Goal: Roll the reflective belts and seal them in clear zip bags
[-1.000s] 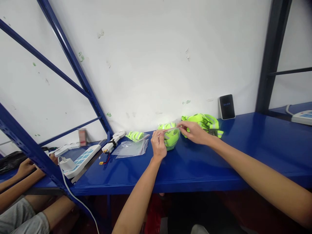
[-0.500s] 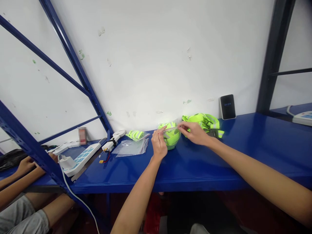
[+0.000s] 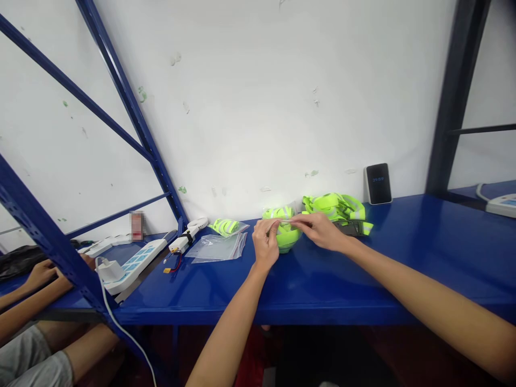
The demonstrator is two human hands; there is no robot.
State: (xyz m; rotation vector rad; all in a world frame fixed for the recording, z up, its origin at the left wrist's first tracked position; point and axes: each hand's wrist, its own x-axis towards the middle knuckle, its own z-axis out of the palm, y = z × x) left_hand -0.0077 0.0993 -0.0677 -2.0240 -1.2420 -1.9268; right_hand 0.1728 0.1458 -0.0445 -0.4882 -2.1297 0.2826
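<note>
My left hand [image 3: 266, 242] pinches one end of the top edge of a clear plastic bag [image 3: 284, 221]. At the other end, my right hand [image 3: 320, 230] grips the same edge between thumb and fingers. Right below and behind the fingers is a bright yellow-green bundle with grey reflective bands [image 3: 287, 235]; whether it lies inside the bag I cannot tell. To the right of it lies a loose heap of yellow-green reflective straps [image 3: 334, 206] with a black buckle-like part [image 3: 355, 228].
Flat clear bags [image 3: 220, 246] and a bagged strap roll [image 3: 224, 227] lie left on the blue table [image 3: 346, 285]. Near them are a white fan [image 3: 197, 223] with wires and a power strip [image 3: 139, 263]. A clock-like display [image 3: 378, 184] leans on the wall. Another person's hands [image 3: 42, 273] are far left.
My right hand has moved slightly left and down, closer to my left hand along the bag's edge. The whole view has shifted a little.
</note>
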